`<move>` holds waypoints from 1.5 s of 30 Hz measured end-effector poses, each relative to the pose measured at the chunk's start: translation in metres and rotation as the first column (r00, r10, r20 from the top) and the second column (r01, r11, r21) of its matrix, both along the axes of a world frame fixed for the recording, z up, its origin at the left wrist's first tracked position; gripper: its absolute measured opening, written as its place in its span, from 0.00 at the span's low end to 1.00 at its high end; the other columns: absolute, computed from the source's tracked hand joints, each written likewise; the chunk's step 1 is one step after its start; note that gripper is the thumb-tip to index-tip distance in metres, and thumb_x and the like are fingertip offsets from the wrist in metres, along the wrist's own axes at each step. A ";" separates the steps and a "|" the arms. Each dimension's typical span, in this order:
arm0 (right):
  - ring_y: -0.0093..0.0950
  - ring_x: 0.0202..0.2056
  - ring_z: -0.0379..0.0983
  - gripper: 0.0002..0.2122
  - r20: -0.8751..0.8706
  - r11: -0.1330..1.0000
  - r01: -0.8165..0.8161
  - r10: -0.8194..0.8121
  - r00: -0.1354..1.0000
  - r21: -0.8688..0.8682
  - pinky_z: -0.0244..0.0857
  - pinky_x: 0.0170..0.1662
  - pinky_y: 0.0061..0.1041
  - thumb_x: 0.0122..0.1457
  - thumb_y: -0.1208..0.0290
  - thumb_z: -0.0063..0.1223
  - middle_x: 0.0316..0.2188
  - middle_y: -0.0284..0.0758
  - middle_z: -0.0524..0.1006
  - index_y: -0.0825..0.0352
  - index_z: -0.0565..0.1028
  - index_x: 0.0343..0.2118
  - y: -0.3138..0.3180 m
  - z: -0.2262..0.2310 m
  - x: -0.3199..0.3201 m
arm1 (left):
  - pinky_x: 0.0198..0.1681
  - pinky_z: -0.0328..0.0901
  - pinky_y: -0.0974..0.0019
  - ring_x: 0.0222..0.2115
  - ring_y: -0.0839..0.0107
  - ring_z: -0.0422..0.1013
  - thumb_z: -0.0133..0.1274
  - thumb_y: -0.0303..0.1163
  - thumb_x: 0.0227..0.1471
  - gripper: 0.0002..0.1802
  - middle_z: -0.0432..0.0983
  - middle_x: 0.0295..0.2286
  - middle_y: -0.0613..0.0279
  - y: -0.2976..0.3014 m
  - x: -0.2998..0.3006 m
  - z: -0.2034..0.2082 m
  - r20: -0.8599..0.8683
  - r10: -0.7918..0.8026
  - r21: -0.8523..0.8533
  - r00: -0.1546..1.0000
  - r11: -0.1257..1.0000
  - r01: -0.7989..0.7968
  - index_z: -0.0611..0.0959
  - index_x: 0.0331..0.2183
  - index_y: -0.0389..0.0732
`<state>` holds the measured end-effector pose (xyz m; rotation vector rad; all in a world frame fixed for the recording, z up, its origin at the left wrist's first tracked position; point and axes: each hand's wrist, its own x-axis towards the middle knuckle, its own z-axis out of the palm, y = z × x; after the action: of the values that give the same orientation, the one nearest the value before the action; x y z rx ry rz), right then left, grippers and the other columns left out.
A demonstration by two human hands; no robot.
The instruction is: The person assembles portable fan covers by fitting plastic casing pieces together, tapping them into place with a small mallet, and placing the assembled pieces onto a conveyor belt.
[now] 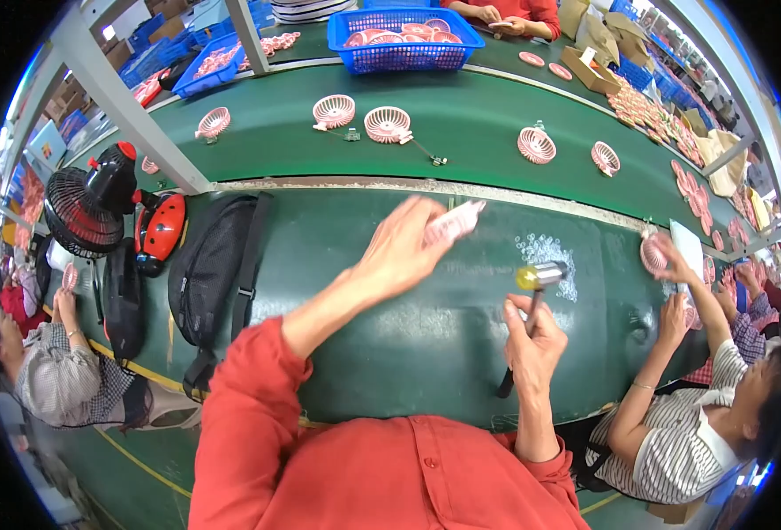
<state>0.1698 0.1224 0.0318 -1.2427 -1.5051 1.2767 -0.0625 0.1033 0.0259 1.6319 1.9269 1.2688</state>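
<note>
Left hand: my left hand (403, 252) was stretched out over the green table (426, 336), its fingers closed round a pale pink part (455, 221); blur kept me from telling what kind of part it was.
Pink part, axis: it stuck out of the fingers toward the upper right, its long side tilted up and away from me, the free end clear of the table.
Right hand: my right hand (531, 340) sat nearer my body, clamped on the dark handle of a small hammer (531, 296).
Hammer, axis: the handle ran up from lower left to the head, which had a yellow face on the left and a silvery face on the right.
Key relation: the pink part lay up and to the left of the hammer head, near but not touching it; the left hand was the one on the part, the right hand was apart from it.
Around: a scatter of small clear bits (547, 252) lay on the table just past the hammer head.
Conveyor: pink fan grilles (388, 124) rode the belt beyond.
Neighbour: another person's hand (668, 256) at right held a pink grille.
</note>
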 end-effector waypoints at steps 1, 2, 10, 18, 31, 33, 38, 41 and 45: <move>0.13 0.20 0.55 0.09 0.005 0.992 0.022 -0.023 1.000 0.127 0.51 0.22 0.18 0.55 0.78 0.61 0.21 0.26 0.67 0.71 0.72 0.22 0.003 -0.010 0.006 | 0.45 0.65 0.55 0.41 0.51 0.69 0.56 0.31 0.50 0.20 0.70 0.40 0.49 0.020 -0.006 0.002 0.122 -0.101 0.071 0.987 0.993 0.093 0.74 0.45 0.35; 0.14 0.20 0.55 0.14 0.004 0.967 0.035 -0.037 0.999 0.250 0.52 0.22 0.18 0.55 0.79 0.61 0.21 0.27 0.66 0.70 0.67 0.17 0.007 -0.026 0.016 | 0.49 0.64 0.55 0.44 0.50 0.67 0.56 0.30 0.50 0.22 0.67 0.43 0.48 0.037 -0.017 -0.005 -0.077 -0.076 0.172 0.994 0.981 0.089 0.72 0.47 0.35; 0.11 0.12 0.56 0.09 -0.181 0.987 -0.056 0.083 0.980 0.148 0.46 0.15 0.14 0.61 0.78 0.52 0.22 0.36 0.76 0.74 0.77 0.43 -0.012 -0.035 0.031 | 0.62 0.54 0.52 0.58 0.41 0.55 0.55 0.24 0.45 0.39 0.54 0.58 0.39 0.122 -0.110 -0.075 -0.216 0.213 -0.011 0.953 0.975 -0.221 0.58 0.58 0.32; 0.11 0.12 0.57 0.10 -0.135 0.994 -0.106 0.101 0.986 -0.035 0.49 0.16 0.14 0.61 0.77 0.52 0.18 0.32 0.75 0.74 0.76 0.44 0.002 -0.023 0.025 | 0.47 0.66 0.60 0.43 0.54 0.70 0.47 0.15 0.46 0.19 0.69 0.41 0.49 0.085 -0.081 -0.077 0.138 0.144 0.192 0.980 0.967 -0.169 0.73 0.43 0.33; 0.13 0.08 0.53 0.13 -0.215 0.844 -0.412 0.356 0.909 -0.344 0.46 0.10 0.17 0.60 0.65 0.57 0.10 0.24 0.63 0.72 0.76 0.36 0.018 -0.008 -0.012 | 0.41 0.68 0.59 0.38 0.52 0.71 0.50 0.13 0.47 0.16 0.72 0.39 0.49 -0.089 0.045 -0.012 -0.084 -0.203 0.189 0.976 0.958 0.215 0.75 0.40 0.33; 0.13 0.07 0.51 0.12 -0.236 0.840 -0.423 0.360 0.903 -0.338 0.46 0.10 0.17 0.61 0.65 0.56 0.10 0.24 0.63 0.72 0.75 0.35 0.014 -0.008 -0.008 | 0.39 0.70 0.64 0.36 0.62 0.72 0.51 0.14 0.48 0.24 0.69 0.46 0.49 -0.102 0.052 -0.012 0.089 -0.150 0.216 0.985 0.968 0.128 0.72 0.50 0.32; 0.13 0.07 0.52 0.12 -0.299 0.851 -0.434 0.349 0.888 -0.297 0.46 0.10 0.16 0.61 0.66 0.56 0.11 0.25 0.65 0.73 0.75 0.36 0.004 0.003 -0.006 | 0.24 0.70 0.72 0.25 0.74 0.72 0.53 0.33 0.59 0.36 0.70 0.47 0.47 -0.115 0.053 -0.013 0.878 -0.011 -0.075 0.478 0.984 0.161 0.55 0.60 0.32; 0.10 0.10 0.55 0.15 -0.318 0.837 -0.456 0.362 0.876 -0.303 0.46 0.11 0.15 0.59 0.65 0.59 0.15 0.24 0.69 0.73 0.77 0.41 0.002 0.004 -0.004 | 0.19 0.69 0.70 0.20 0.72 0.72 0.49 0.43 0.61 0.33 0.74 0.41 0.46 -0.109 0.061 -0.012 0.956 0.007 -0.092 0.294 0.957 0.277 0.58 0.57 0.33; 0.09 0.10 0.54 0.13 -0.249 0.862 -0.427 0.365 0.897 -0.274 0.43 0.11 0.16 0.58 0.66 0.61 0.16 0.23 0.70 0.71 0.78 0.39 0.001 0.000 -0.006 | 0.18 0.69 0.69 0.19 0.71 0.73 0.42 0.43 0.64 0.23 0.77 0.37 0.44 -0.101 0.075 -0.007 0.991 0.010 -0.055 0.137 0.941 0.335 0.65 0.52 0.36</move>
<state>0.1643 0.1229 0.0322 -0.9923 -1.5008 1.9262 0.0121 0.0020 0.0192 0.4243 0.8863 1.3300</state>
